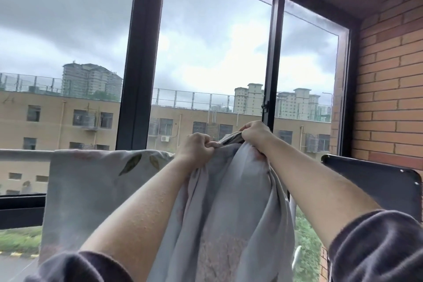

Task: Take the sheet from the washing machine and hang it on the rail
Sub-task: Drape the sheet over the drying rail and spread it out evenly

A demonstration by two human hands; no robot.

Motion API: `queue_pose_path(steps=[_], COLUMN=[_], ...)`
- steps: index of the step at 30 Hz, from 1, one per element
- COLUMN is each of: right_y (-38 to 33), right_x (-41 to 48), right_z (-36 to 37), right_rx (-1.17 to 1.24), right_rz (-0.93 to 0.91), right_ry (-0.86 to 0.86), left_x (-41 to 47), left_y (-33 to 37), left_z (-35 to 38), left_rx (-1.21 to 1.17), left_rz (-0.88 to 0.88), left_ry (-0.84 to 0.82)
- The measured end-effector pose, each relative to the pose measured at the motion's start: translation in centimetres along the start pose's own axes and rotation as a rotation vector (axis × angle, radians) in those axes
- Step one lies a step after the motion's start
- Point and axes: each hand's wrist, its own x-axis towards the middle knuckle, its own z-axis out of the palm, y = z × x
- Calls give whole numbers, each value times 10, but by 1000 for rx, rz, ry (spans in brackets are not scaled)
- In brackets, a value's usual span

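Note:
A pale grey-blue sheet [231,201] with a faint leaf print hangs in front of me. Its left part [91,181] is draped flat over a grey rail [25,155] that runs along the window at about hand height. My left hand [196,146] grips a bunched fold of the sheet at rail level. My right hand [256,133] grips the bunched top edge just to the right and slightly higher. Between and below my forearms the rest of the cloth falls in loose folds.
A dark-framed window [137,57] fills the view, with buildings and cloudy sky outside. A brick wall [389,75] stands at the right. A dark panel with rounded corners and screws [370,181] sits below the wall at the right, close to my right forearm.

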Motion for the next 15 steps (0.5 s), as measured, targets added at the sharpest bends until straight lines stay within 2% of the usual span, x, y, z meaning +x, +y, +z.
queue_pose_path(steps=[6, 11, 15], right_y=[-4, -4, -5], right_x=[3, 9, 8], right_z=[2, 5, 5], right_rx=[63, 117, -5], right_rz=[42, 105, 175], right_ry=[-13, 29, -89], left_x=[5, 6, 3], left_y=[-1, -1, -7], left_z=[-1, -5, -6], left_rx=[-33, -58, -6], left_rz=[-15, 1, 1], left_ry=[135, 109, 106])
